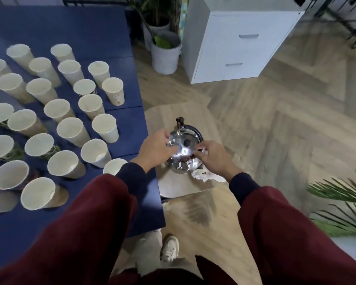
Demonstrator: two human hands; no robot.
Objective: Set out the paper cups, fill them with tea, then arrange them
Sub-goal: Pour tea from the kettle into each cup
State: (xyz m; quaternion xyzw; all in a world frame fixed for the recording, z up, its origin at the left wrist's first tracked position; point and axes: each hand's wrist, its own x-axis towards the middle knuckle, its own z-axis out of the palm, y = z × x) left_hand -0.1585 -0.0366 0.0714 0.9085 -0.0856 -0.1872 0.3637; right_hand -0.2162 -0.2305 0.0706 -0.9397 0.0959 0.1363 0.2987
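At the frame's centre a steel kettle (184, 148) sat on a wooden stool (185, 113). The left hand (155, 150) curled its fingers over the kettle's left edge. The right hand (213, 160) met its right edge, fingertips drawn together, grip too blurred to tell. Paper cups (105, 127) stood on the blue table (90, 27), left.

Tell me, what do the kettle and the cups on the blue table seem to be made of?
The kettle looks like polished steel: its body is mirror-bright and throws glare. The paper cups seem to be thin paper, matte off-white, with thin rims.
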